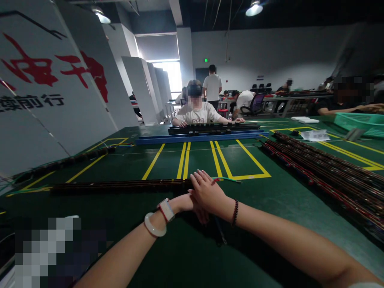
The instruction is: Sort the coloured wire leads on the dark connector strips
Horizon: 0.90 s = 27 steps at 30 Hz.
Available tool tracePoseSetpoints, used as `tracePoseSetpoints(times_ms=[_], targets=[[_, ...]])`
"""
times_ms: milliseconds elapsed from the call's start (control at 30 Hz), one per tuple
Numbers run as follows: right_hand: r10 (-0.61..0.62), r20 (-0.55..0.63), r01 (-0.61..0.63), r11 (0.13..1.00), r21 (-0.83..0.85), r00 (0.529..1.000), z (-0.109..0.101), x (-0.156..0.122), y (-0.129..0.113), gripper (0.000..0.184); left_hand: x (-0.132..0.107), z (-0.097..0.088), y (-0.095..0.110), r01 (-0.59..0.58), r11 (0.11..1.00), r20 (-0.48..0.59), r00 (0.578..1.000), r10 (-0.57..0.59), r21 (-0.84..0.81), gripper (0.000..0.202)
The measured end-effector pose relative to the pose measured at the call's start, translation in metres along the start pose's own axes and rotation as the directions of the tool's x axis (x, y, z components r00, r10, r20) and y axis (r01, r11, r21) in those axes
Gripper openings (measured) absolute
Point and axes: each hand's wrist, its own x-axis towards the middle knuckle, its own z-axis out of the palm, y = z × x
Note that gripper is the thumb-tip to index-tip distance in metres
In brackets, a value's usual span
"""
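Observation:
A long, thin dark strip (126,185) lies across the green table in front of me, its right end reaching my hands. My right hand (208,192) is over that end, fingers together and curled down; what they grip is hidden. My left hand (196,208) lies crossed beneath it, mostly covered, with a few fingertips hanging below. A green wire (225,178) with a metal tip sticks out to the right past my right hand. Below my hands a thin dark piece (221,232) with a small metal end points toward me; I cannot make out its kind.
Bundled dark strips with red wires (324,172) lie at the right. Across the table a person sits behind a blue rail (198,138) bearing black parts. A green basket (360,122) and a clear plastic bag (315,135) are at the far right. Another dark strip (69,160) lies at left.

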Motion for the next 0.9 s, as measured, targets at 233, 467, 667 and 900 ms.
tracePoseSetpoints(times_ms=[233,467,667,900], targets=[[0.171,0.091,-0.175,0.984,0.031,0.981,0.017,-0.021,0.027,0.053,0.009,-0.01,-0.015,0.031,0.948,0.266,0.956,-0.12,0.316,0.016],[0.162,0.164,-0.188,0.97,0.155,0.973,0.038,-0.037,0.05,0.065,0.006,-0.013,-0.01,-0.083,0.914,0.386,0.919,-0.085,0.398,0.036],[0.14,0.129,-0.155,0.982,0.112,0.982,0.035,-0.034,0.054,0.051,0.001,-0.014,-0.009,-0.126,0.91,0.391,0.92,-0.042,0.395,0.042],[0.192,0.227,-0.206,0.978,0.04,0.955,0.018,-0.028,0.066,0.02,0.001,-0.012,-0.009,-0.088,0.902,0.336,0.94,-0.066,0.423,0.049]])
